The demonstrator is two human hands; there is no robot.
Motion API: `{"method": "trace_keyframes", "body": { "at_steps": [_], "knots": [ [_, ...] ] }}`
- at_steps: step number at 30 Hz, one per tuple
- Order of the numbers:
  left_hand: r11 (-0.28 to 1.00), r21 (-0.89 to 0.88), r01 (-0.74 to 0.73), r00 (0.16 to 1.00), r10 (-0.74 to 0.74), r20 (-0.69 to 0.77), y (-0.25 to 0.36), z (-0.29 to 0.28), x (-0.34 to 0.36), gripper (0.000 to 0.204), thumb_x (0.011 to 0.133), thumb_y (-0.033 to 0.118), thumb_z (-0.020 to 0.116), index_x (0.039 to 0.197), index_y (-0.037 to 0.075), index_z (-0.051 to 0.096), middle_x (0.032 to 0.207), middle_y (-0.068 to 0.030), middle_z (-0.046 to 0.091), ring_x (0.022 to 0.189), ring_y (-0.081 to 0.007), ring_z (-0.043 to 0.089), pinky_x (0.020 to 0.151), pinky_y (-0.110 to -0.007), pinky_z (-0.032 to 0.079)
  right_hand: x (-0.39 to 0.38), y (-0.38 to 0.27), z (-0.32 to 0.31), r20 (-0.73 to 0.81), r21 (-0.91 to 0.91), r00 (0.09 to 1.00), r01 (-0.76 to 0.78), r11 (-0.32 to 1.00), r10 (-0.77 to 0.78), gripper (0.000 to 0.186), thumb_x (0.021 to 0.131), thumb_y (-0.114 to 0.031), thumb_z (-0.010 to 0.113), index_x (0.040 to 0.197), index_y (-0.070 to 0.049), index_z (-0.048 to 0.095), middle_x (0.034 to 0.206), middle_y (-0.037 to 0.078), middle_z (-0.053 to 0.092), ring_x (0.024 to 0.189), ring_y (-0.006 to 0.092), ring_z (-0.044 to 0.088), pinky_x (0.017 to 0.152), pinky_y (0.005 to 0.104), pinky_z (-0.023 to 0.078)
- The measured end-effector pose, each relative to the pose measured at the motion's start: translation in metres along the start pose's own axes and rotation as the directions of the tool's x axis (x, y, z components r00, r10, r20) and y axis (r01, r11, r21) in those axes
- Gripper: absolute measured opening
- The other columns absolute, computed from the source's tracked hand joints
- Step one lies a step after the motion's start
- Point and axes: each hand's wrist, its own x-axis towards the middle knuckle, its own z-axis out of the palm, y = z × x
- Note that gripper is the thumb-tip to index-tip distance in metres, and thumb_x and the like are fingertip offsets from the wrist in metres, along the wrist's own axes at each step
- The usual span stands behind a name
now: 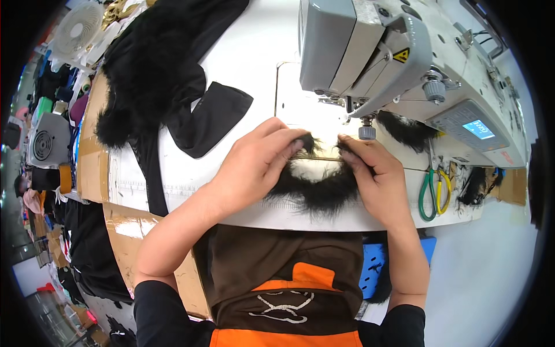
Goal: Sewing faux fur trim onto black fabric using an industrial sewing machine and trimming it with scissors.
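Note:
A strip of black fur trim (321, 194) hangs in a U-shaped loop over the front of the white sewing table (254, 217). My left hand (263, 153) pinches one end of it between thumb and fingers. The other end is gripped by my right hand (373, 170). A gap separates the two ends, and both hands are just in front of the grey sewing machine head (329, 49), close to its needle area. The fingertips are partly buried in the fur.
Black garments with fur (150, 75) cover the table's left side. Green-handled scissors (428, 196) and a yellow-handled tool (443, 194) lie at the right edge. Another black fur piece (407, 130) rests by the machine, under its lit control panel (477, 128). Cardboard (92, 150) borders the table's left.

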Motion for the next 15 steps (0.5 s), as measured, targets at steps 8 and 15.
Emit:
{"method": "trace_keyframes", "body": {
  "at_steps": [8,15],
  "knots": [
    [0.984,0.113,-0.137,0.990,0.134,0.036,-0.015,-0.002,0.014,0.018,0.095,0.006,0.071,0.113,0.008,0.074,0.092,-0.0083,0.070,0.085,-0.0313,0.067,0.081,-0.041,0.050,0.021,-0.008,-0.006,-0.006,-0.148,0.986,-0.165,0.975,0.166,0.025,0.094,-0.003,0.072,0.119,-0.005,0.077,0.096,0.015,0.075,0.088,0.0287,0.074,0.085,0.0327,0.054],
    [0.955,0.133,-0.267,0.964,0.263,0.043,-0.031,0.002,0.022,0.023,0.087,0.002,0.074,0.109,0.010,0.074,0.099,-0.0044,0.068,0.094,-0.0260,0.066,0.086,-0.040,0.048,0.039,0.009,0.011,0.086,-0.371,0.973,0.229,0.900,-0.213,0.010,0.097,-0.008,0.071,0.106,-0.007,0.076,0.092,0.012,0.075,0.085,0.0321,0.072,0.081,0.0393,0.055]
  ]
}}
